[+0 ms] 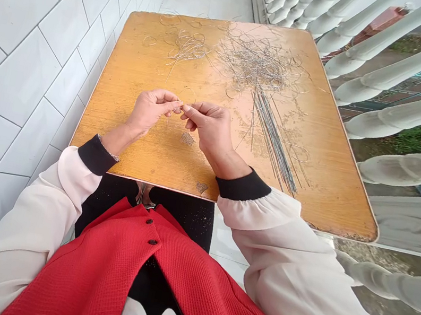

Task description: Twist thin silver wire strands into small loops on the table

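My left hand (152,110) and my right hand (208,123) meet fingertip to fingertip above the wooden table (115,147). Both are pinched closed on a thin wire (190,89), of which a faint loop shows just above the fingers. The rest of it is hidden by my fingers or too fine to follow. Beyond my left hand lies a small bunch of bent wires (188,47). A large tangle of curled thin wires (259,61) spreads farther back on the right. From its near side a bundle of straight dark rods (275,141) runs toward me, to the right of my right hand.
A white tiled wall (21,56) rises close on the left. White balusters (382,116) line the right side beside the table's edge. Worn patches (188,138) mark the tabletop near my hands. A few single wire loops (149,40) lie at the back left.
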Motion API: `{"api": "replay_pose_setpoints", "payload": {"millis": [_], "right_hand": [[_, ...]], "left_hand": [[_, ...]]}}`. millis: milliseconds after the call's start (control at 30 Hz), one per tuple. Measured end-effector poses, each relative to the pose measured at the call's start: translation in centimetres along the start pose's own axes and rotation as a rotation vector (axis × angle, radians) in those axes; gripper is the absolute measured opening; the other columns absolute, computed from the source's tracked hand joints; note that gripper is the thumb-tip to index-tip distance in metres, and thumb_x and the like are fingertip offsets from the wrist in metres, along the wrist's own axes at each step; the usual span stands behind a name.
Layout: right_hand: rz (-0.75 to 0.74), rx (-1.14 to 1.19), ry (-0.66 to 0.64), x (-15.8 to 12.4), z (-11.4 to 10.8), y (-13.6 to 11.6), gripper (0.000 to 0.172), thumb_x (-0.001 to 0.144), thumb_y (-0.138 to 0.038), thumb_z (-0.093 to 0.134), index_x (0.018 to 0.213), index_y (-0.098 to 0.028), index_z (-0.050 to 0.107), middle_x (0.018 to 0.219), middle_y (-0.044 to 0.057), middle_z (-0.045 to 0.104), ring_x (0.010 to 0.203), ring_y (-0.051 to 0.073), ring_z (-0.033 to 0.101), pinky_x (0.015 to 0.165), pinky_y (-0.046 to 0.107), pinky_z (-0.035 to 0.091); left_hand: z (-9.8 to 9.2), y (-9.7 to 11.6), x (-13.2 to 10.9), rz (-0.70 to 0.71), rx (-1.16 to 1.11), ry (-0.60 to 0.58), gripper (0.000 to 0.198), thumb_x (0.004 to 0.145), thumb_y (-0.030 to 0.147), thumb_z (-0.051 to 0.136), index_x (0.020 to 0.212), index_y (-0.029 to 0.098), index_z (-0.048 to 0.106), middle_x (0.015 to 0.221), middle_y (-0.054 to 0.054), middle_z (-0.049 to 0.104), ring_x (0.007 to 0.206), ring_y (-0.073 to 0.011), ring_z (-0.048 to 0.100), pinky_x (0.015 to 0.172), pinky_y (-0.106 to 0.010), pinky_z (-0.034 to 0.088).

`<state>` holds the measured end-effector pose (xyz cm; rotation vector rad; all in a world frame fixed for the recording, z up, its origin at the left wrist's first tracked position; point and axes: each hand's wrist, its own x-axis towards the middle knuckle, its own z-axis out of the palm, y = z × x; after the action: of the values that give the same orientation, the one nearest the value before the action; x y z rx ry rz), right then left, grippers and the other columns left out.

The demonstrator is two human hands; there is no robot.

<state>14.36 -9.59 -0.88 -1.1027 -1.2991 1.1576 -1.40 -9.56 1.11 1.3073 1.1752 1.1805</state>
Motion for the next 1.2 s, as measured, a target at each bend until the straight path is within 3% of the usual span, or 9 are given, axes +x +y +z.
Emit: {"api": "replay_pose_setpoints", "payload": {"millis": [300,500,600,733,867,967,1067,1200], "right_hand": [[-0.032,-0.105,0.003,0.3,-0.4,0.2,0.033,0.090,-0.025,0.082,0.063,-0.018,0.065,0.060,-0.002,0.060,0.049,0.006,0.047,0.048,0.020,0.040],[-0.167,-0.142,0.178,1.2,-1.6,1.2,0.021,0.094,-0.043,0.079,0.093,-0.023,0.074,0.082,0.000,0.070,0.070,0.013,0.063,0.059,0.023,0.052],[-0.074,-0.098,0.091,1.5,-1.5,1.8,0.018,0.094,-0.038,0.080,0.096,-0.022,0.074,0.086,0.002,0.073,0.073,0.013,0.066,0.062,0.023,0.053],[0.150,0.012,-0.096,0.9,-0.5,1.8,0.021,0.094,-0.031,0.080,0.079,-0.018,0.074,0.080,0.005,0.076,0.068,0.011,0.067,0.065,0.022,0.054],[0.182,0.088,-0.090,0.3,0.4,1.3,0.017,0.096,-0.022,0.076,0.079,-0.018,0.073,0.081,0.004,0.077,0.067,0.009,0.069,0.067,0.020,0.055],[0.132,0.050,-0.047,0.1,0.7,1.4,0.021,0.100,-0.024,0.071,0.080,-0.019,0.066,0.076,0.002,0.074,0.062,0.010,0.068,0.063,0.021,0.054],[-0.013,-0.096,-0.005,0.1,0.8,1.8,0.020,0.102,-0.026,0.066,0.084,-0.022,0.063,0.067,-0.002,0.067,0.053,0.010,0.061,0.057,0.024,0.051],[-0.245,-0.362,0.010,-0.1,0.3,2.2,0.015,0.103,-0.027,0.063,0.090,-0.024,0.071,0.070,-0.002,0.066,0.060,0.014,0.062,0.070,0.029,0.053]], "left_hand": [[-0.3,0.1,-0.1,-0.040,-0.047,-0.015,0.021,0.083,0.000,0.077,0.076,0.017,0.066,0.076,0.002,0.074,0.072,-0.0062,0.068,0.066,-0.018,0.047],[-1.2,-0.3,1.1,-0.055,-0.074,0.123,0.017,0.085,0.005,0.076,0.080,0.019,0.066,0.080,0.001,0.073,0.073,-0.0064,0.068,0.054,-0.018,0.035],[-1.5,-0.5,1.5,-0.070,-0.121,0.150,0.015,0.085,0.008,0.076,0.081,0.019,0.066,0.079,0.001,0.073,0.071,-0.0060,0.066,0.053,-0.019,0.033],[-1.3,-0.7,1.5,-0.080,-0.188,0.195,0.017,0.084,0.005,0.074,0.080,0.018,0.065,0.078,0.002,0.071,0.070,-0.0050,0.065,0.054,-0.019,0.033],[-0.7,-0.8,1.3,-0.040,-0.184,0.221,0.020,0.081,0.002,0.074,0.075,0.018,0.063,0.074,0.004,0.069,0.070,-0.0049,0.065,0.056,-0.019,0.036],[-0.4,-0.6,1.0,-0.018,-0.149,0.217,0.023,0.080,-0.002,0.072,0.072,0.018,0.062,0.070,0.005,0.068,0.067,-0.0046,0.064,0.057,-0.018,0.038],[-0.2,-0.5,0.7,-0.013,-0.114,0.193,0.025,0.080,-0.004,0.071,0.070,0.017,0.061,0.070,0.005,0.069,0.065,-0.0040,0.063,0.059,-0.018,0.040],[-0.1,-0.8,0.5,0.012,-0.076,0.118,0.023,0.080,-0.001,0.074,0.071,0.017,0.063,0.070,0.005,0.070,0.065,-0.0048,0.063,0.060,-0.019,0.041]]}}
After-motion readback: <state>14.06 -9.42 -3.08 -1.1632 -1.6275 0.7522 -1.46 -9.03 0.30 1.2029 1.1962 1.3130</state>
